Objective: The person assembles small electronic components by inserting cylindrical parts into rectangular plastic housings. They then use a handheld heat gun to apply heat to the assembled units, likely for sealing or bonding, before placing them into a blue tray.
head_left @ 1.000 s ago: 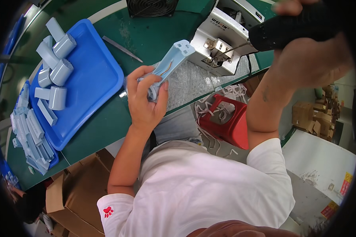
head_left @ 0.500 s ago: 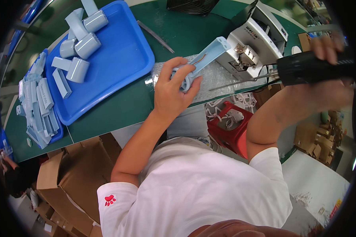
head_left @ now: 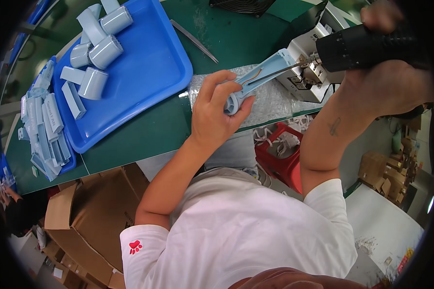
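My left hand is closed round the round end of a light blue plastic housing, like a handheld fan's handle shell. A thin brownish wire lies inside its open trough. At the right, my right hand grips a black electric screwdriver, partly blurred. Its long thin bit points left, over the housing's trough, with the tip near my left fingers. Whether the tip touches a screw is too small to tell. Under the housing lies bubble wrap on the green table.
A silver box-shaped machine stands behind the housing. To the left, a blue tray holds light blue cylindrical parts; more shells are piled beside it. Tweezers lie right of the tray. A red stool and cardboard box are below.
My right hand has brought the screwdriver leftward, and its bit now reaches over the housing's trough. The housing has shifted slightly right in my left hand.
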`<move>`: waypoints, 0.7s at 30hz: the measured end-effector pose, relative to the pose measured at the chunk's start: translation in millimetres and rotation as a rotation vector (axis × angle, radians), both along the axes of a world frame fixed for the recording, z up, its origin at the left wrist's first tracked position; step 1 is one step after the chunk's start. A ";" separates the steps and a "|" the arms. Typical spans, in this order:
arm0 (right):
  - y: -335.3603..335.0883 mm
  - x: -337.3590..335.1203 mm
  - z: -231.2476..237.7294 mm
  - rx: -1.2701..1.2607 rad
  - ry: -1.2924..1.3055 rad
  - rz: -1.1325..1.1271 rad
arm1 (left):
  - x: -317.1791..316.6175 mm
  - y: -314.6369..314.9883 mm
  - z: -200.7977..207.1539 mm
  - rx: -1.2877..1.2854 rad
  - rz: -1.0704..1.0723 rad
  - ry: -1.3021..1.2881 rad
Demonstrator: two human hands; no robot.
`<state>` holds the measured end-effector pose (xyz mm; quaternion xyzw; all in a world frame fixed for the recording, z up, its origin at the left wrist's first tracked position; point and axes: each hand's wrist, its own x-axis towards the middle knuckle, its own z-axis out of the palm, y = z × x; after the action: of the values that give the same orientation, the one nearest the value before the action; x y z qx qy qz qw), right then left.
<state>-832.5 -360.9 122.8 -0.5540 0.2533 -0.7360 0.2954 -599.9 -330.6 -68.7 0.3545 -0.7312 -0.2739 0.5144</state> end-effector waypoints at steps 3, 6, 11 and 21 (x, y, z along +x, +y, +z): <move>-2.8 -0.5 -3.5 0.005 -0.001 0.023 | 0.0 -0.5 -1.0 -0.007 -0.004 0.008; -4.2 -1.8 -6.4 0.007 -0.009 0.058 | 0.2 -1.6 -0.7 -0.017 -0.012 0.010; -7.4 -4.7 -15.2 0.025 -0.048 0.195 | 1.1 -1.7 -2.0 -0.013 -0.005 0.024; -13.2 13.5 -19.3 0.004 -0.186 0.235 | -0.7 0.8 -0.2 0.013 -0.026 0.066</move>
<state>-819.0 -374.1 103.5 -0.5085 0.1596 -0.7440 0.4030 -600.6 -329.8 -68.9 0.3390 -0.7166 -0.2968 0.5324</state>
